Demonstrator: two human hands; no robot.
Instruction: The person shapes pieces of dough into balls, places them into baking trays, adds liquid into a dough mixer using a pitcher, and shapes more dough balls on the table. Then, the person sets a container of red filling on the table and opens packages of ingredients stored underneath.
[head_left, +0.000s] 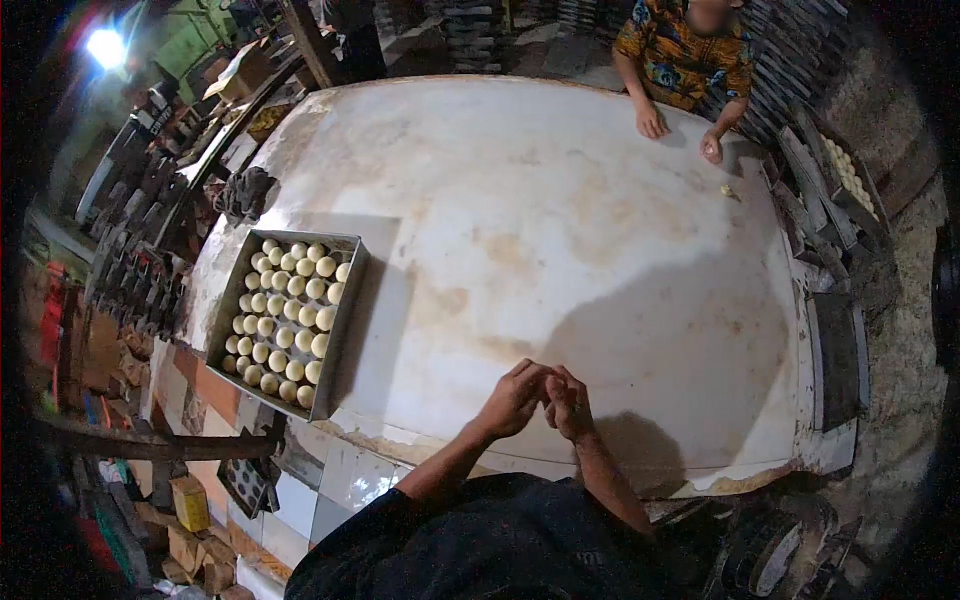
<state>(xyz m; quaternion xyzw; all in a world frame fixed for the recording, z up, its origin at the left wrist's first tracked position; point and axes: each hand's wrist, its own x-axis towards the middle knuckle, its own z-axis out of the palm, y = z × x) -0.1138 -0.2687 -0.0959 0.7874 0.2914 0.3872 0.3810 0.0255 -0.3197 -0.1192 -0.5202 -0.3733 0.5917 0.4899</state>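
Observation:
My left hand (pixel 516 397) and my right hand (pixel 568 402) meet over the near edge of the pale, stained table (pixel 480 200). Both have their fingers curled, with the fingertips touching each other. Whatever may lie between the fingers is hidden. To the left of my hands, a metal tray (pixel 345 300) holds rows of round, cream-coloured balls (pixel 285 337). Neither hand touches the tray.
Across the table at the back right, a person in a patterned shirt (pixel 672 50) rests both hands near its edge. A small yellowish scrap (pixel 729 191) lies there. Another tray of balls (pixel 850 175) stands at the far right. A dark cloth (pixel 245 193) lies at the left edge.

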